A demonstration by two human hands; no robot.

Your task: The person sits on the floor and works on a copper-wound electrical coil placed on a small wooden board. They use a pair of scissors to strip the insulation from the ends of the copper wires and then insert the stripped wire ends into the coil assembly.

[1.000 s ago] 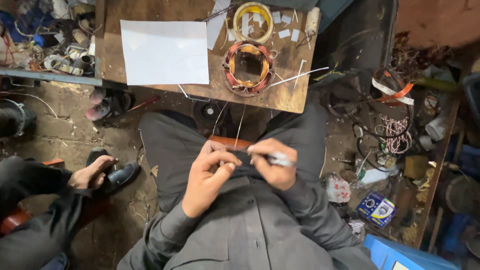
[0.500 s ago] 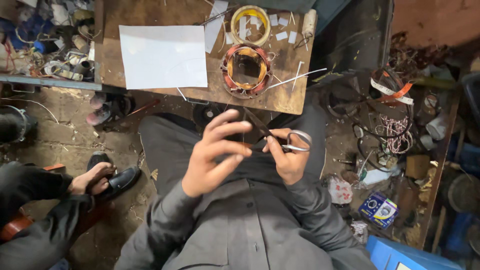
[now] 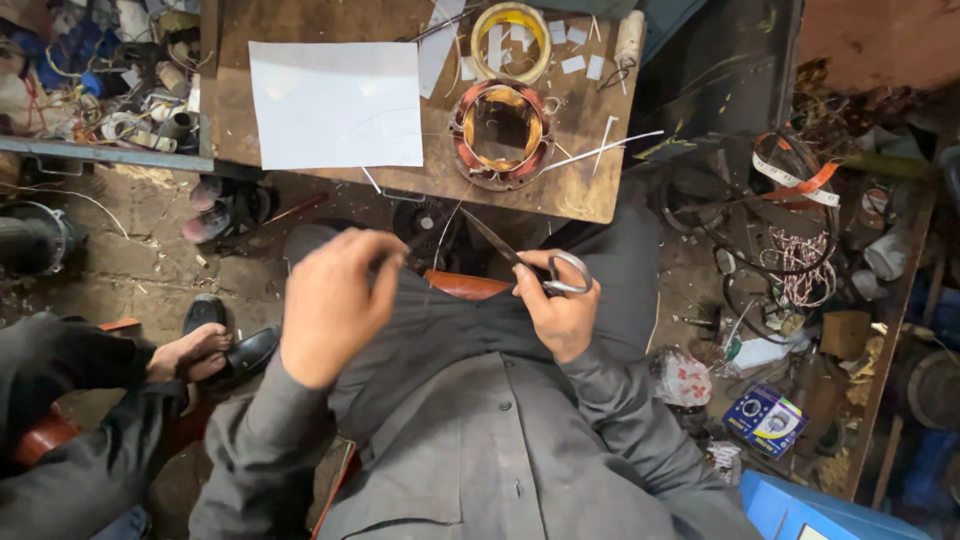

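head view — right hand point(image 3: 556, 312) fingers around scissors point(image 3: 530, 268), left hand point(image 3: 335, 305) fingers curled — contents unclear

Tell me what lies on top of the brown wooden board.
On the brown wooden board lie a white paper sheet, a copper-wound ring-shaped motor stator, a yellow tape roll and small white paper strips. Whatever is beneath the sheet is covered.

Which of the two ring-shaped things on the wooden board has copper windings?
The larger ring, nearer the person: red-brown with copper windings inside. The yellow tape roll behind it holds only white paper slips.
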